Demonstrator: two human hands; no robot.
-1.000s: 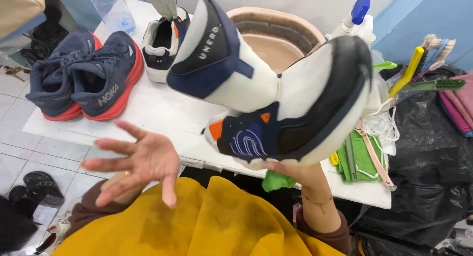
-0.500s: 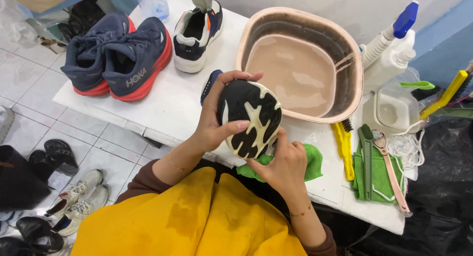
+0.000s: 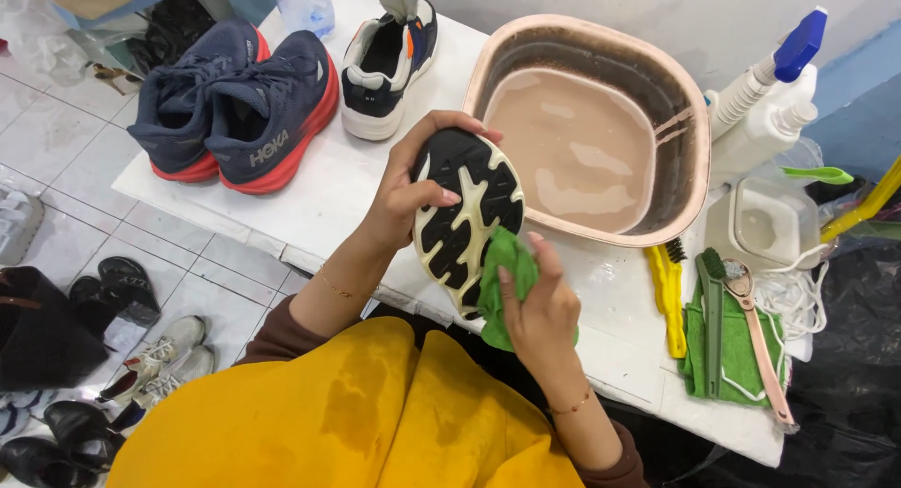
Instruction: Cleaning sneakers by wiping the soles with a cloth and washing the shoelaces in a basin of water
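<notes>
The white desk (image 3: 328, 197) runs across our view, and on it the pink basin (image 3: 690, 141) of murky brown water sits just right of what we hold. Next in size comes the pair of navy shoes with red soles (image 3: 239, 113) at the far left of the desk, with a single navy and white shoe (image 3: 385, 66) beside them. We hold the sneaker (image 3: 465, 216) above the near edge of the desk, just beside the basin, sole turned up toward us; its long axis runs nearly up and down in the picture, tilted slightly, one end toward the basin, the other toward our yellow apron (image 3: 310, 413). Compared with half a second ago, the sole looks longer and more fully turned toward us, and the green cloth (image 3: 507, 272), which then lay under our right hand, is now pressed against the sole's lower right edge. Our left hand (image 3: 413, 188) clasps the sneaker from the left, fingers curled over its upper end. Our right hand (image 3: 544, 310) is clenched round the green cloth.
</notes>
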